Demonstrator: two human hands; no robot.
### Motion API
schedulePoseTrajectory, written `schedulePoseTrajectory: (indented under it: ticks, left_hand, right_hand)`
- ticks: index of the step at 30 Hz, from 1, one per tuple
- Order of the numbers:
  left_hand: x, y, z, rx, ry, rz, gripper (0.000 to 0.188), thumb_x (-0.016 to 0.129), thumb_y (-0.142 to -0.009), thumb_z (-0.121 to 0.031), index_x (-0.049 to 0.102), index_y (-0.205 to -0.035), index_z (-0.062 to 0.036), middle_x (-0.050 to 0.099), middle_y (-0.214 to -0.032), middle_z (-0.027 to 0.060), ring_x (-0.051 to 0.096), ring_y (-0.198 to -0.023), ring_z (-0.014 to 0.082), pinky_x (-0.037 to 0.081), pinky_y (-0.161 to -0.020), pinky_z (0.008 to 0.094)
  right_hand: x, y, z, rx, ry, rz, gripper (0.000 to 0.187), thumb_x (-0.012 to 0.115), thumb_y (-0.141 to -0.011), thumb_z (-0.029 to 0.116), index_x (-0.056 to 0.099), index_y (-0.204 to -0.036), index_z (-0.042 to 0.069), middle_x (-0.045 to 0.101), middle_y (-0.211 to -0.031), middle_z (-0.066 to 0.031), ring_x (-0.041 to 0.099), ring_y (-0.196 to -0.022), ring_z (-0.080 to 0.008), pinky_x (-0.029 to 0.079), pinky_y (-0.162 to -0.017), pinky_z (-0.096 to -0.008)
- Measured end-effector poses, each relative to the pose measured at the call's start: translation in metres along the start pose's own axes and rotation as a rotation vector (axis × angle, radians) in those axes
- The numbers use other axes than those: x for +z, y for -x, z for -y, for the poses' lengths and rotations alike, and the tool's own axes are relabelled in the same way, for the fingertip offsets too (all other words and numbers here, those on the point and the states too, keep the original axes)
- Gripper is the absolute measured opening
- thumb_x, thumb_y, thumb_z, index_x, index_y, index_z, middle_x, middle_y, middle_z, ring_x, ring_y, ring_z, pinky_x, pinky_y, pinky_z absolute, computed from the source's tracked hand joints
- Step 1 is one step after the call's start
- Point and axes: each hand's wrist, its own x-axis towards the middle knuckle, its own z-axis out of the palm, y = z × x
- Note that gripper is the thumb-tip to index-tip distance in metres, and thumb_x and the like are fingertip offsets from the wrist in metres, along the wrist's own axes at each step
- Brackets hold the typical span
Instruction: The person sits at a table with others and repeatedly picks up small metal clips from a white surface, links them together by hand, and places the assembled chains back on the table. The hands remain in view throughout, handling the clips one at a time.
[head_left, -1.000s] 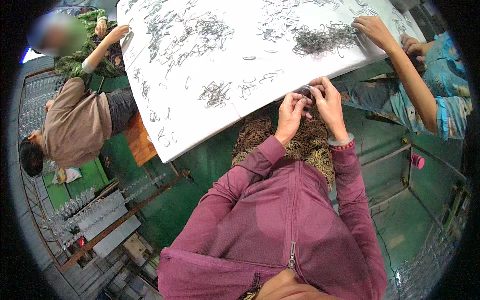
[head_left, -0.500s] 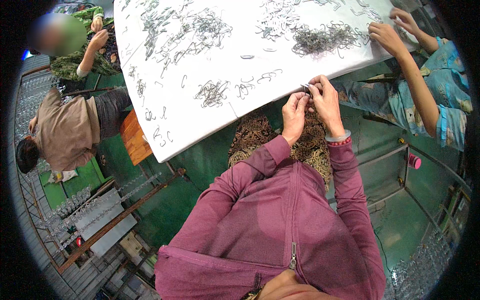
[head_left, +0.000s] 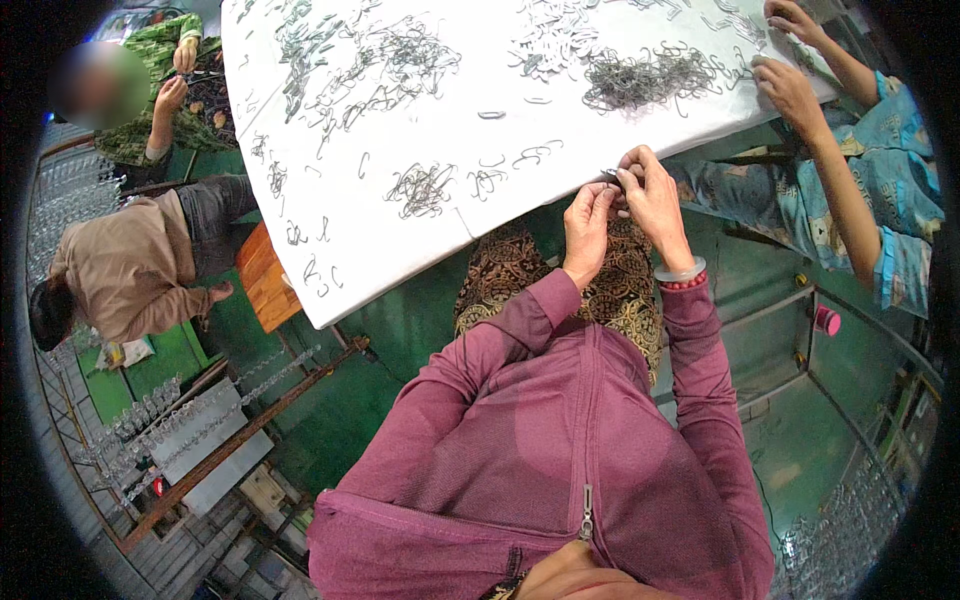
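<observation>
White table (head_left: 400,250), upper centre: your left hand (head_left: 586,232), fingers now drawn in, joins your right hand (head_left: 654,208) pinching a dark piece (head_left: 611,174), apparently mid-handling.

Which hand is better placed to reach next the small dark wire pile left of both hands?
Probably the left hand: it is nearer the wire pile, while the right hand lies farther away.

The scene is viewed steeply downward from the head (through a wide fisheye), jacket (head_left: 500,430) close below, tabletop (head_left: 375,255) farther out.
</observation>
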Motion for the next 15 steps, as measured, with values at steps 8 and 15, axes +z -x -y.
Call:
schedulePoseTrajectory:
  ticks: [8,15]
  left_hand:
    - [-0.001,-0.001,0.002,0.010,-0.062,-0.007,0.018,0.050,-0.096,-0.017,0.056,-0.099,0.0002,0.060,-0.091,0.0026,0.056,-0.078,0.0071,0.050,-0.067,0.0230]
    - [-0.004,-0.004,-0.005,0.001,-0.230,0.014,0.020,0.051,-0.095,-0.016,0.059,-0.098,0.0016,0.061,-0.085,0.0013,0.055,-0.073,0.0063,0.049,-0.063,0.0223]
  right_hand:
    - [-0.001,0.002,0.006,0.052,-0.049,0.005,0.010,0.054,-0.083,0.006,0.050,-0.090,0.001,0.057,-0.064,-0.0096,0.052,-0.058,-0.0134,0.043,-0.057,-0.0300]
    - [-0.002,-0.001,-0.004,-0.026,-0.015,0.030,0.011,0.052,-0.083,0.006,0.050,-0.090,-0.001,0.061,-0.068,-0.0136,0.060,-0.057,-0.0205,0.047,-0.053,-0.0325]
